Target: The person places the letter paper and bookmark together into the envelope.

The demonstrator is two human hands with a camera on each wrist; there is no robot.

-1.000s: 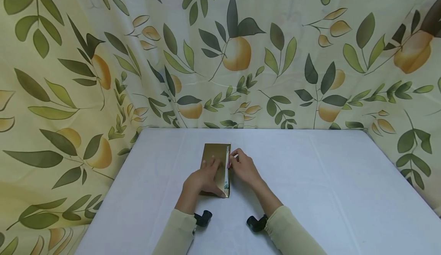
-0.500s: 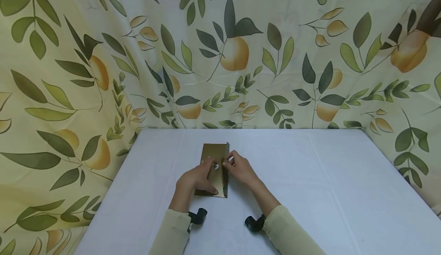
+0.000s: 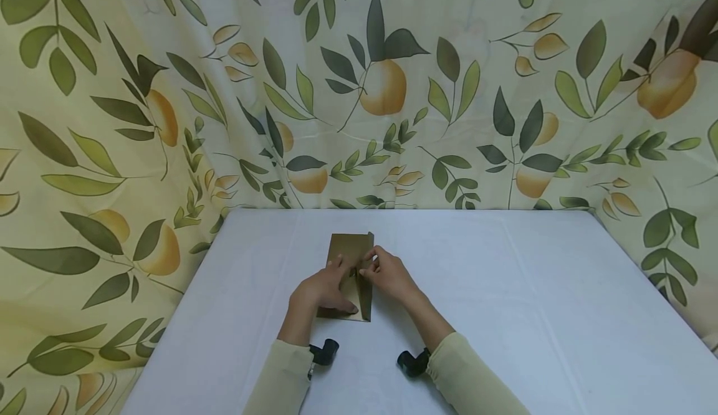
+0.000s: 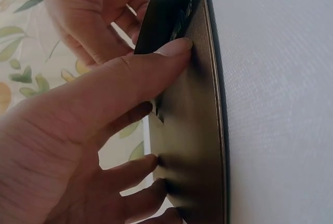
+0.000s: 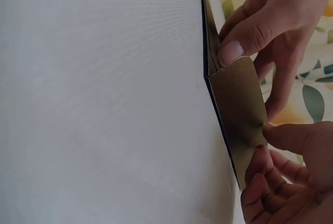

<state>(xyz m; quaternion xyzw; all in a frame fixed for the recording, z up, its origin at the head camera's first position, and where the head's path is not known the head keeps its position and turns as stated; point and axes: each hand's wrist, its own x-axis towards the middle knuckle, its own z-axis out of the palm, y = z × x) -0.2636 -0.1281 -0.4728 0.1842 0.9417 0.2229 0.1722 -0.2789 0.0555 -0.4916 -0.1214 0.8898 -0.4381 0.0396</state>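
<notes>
A flat, gold-brown folder-like case [image 3: 343, 247] lies on the white table, its long sides running away from me. Along its right side a narrow flap [image 5: 237, 99] stands tilted up over the front panel. My left hand [image 3: 321, 291] rests on the panel with fingers spread. In the left wrist view its thumb [image 4: 156, 62] presses on the panel beside the flap's dark inner face [image 4: 161, 15]. My right hand [image 3: 394, 278] pinches the flap's free edge between thumb and curled fingers. What lies inside the case is hidden.
The white table [image 3: 505, 290] spreads out on every side of the case. A curtain [image 3: 449, 91] printed with leaves and fruit hangs behind the table and along its left. Black wrist cameras [image 3: 414, 363] sit near both cuffs.
The flap has swung leftward over the panel, and the pale patterned strip seen along the right side is now covered. My left hand has shifted slightly left; the right hand has followed the flap.
</notes>
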